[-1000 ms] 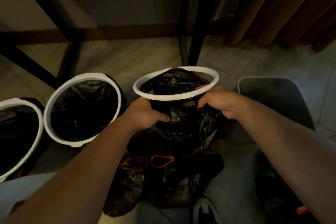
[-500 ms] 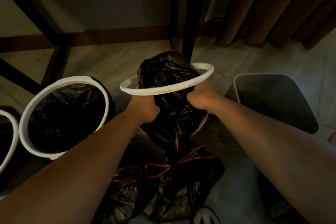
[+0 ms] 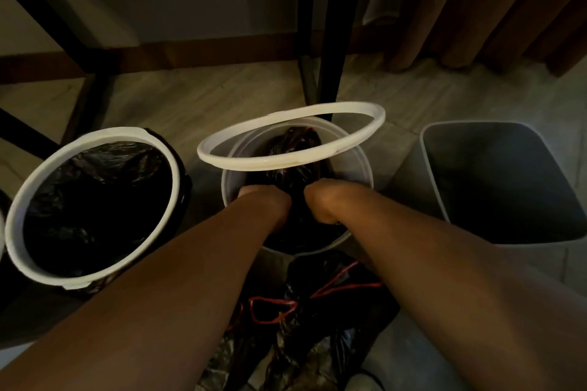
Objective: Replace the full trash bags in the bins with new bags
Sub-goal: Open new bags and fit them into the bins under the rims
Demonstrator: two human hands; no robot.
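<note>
Tiled floor point(image 3: 197, 98): left hand point(image 3: 255, 200), right hand point(image 3: 320, 204) grip crinkly bag point(image 3: 297, 149) in round bin point(image 3: 360, 168).

ring point(image 3: 260, 163) overhangs round bin point(image 3: 352, 165), table legs point(image 3: 330, 25) behind

A black bag point(image 3: 297, 151) sits crumpled inside the round white bin point(image 3: 357, 168), its loose ring point(image 3: 254, 163) tilted, seemingly above the rim.

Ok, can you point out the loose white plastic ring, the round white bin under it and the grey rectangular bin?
loose white plastic ring point(image 3: 241, 164), head view, near arc of the band.
round white bin point(image 3: 355, 165), head view, inner right wall.
grey rectangular bin point(image 3: 495, 174), head view, bare inside wall.
</note>
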